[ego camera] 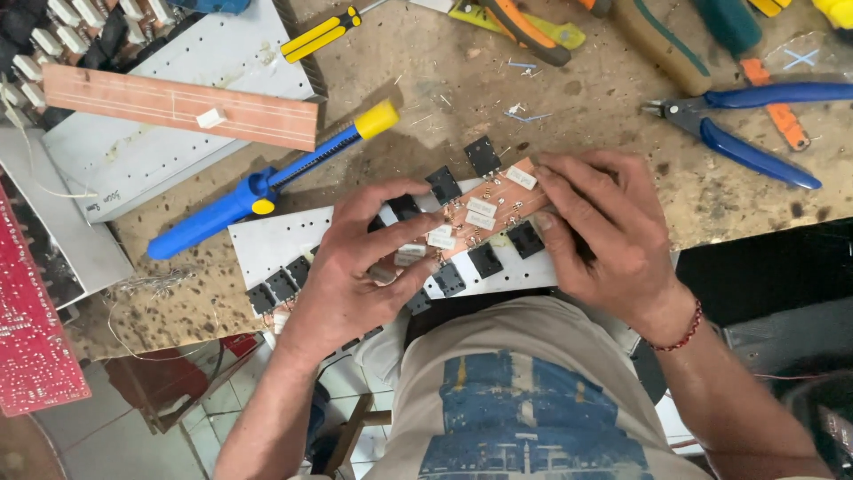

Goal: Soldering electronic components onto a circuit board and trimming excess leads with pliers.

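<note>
My left hand (369, 267) and my right hand (604, 227) press down on a narrow copper-coloured circuit strip (498, 200) carrying small white block resistors. The strip lies across a white metal plate (275, 240) at the bench's near edge. Black square transistors (484, 156) sit in rows along both sides of the strip, some hidden under my palms. My left fingers spread over the strip's left half; my right fingers grip its right end. A red bead bracelet (680, 338) is on my right wrist.
A blue desoldering pump with yellow cap (267, 182) lies left of the strip. A second copper strip (178, 107) rests on a white panel (222, 53). Blue-handled pliers (755, 120), a yellow screwdriver (320, 36) and other tools lie at the back. A red circuit board (31, 329) is far left.
</note>
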